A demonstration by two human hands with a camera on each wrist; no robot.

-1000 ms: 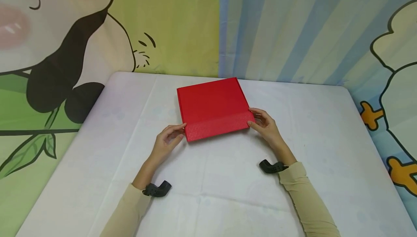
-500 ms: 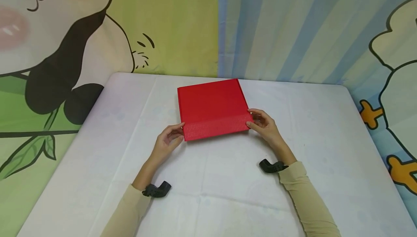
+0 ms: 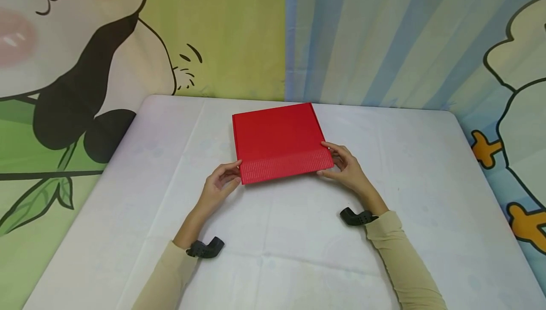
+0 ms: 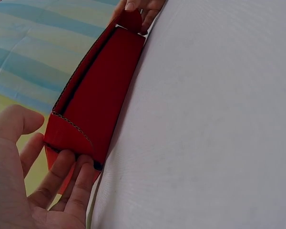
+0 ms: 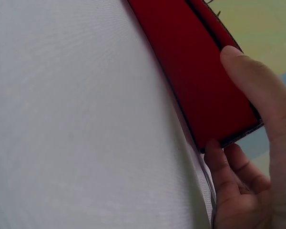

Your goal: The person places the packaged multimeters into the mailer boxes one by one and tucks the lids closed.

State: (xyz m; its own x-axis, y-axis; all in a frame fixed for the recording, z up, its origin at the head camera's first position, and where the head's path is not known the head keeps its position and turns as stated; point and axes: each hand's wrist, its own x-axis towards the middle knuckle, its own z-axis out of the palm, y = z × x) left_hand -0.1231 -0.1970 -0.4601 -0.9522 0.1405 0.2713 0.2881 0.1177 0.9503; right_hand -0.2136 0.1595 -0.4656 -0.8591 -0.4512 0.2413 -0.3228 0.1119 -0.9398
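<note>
A red cardboard box (image 3: pixel 277 134) lies on the white table with its ribbed front flap (image 3: pixel 286 165) standing out towards me. At the box's left front corner is my left hand (image 3: pixel 219 186), its fingertips touching the end beside a rounded side tab (image 4: pixel 69 133). The left thumb is held away from the cardboard in the left wrist view. At the right front corner, my right hand (image 3: pixel 347 168) rests its fingers on the side, and its extended thumb reaches across the front, over the slot under the flap in the right wrist view. The box's interior is hidden.
The white tablecloth (image 3: pixel 273 253) stretches around the box. Behind stands a printed cloth backdrop (image 3: pixel 234 30) with a cartoon panda. Each wrist wears a black camera mount, such as the left one (image 3: pixel 205 247).
My right thumb has come off the top of the flap to below its front edge, and the right index finger has shifted slightly left. The box has moved slightly left; my left hand barely moved.
</note>
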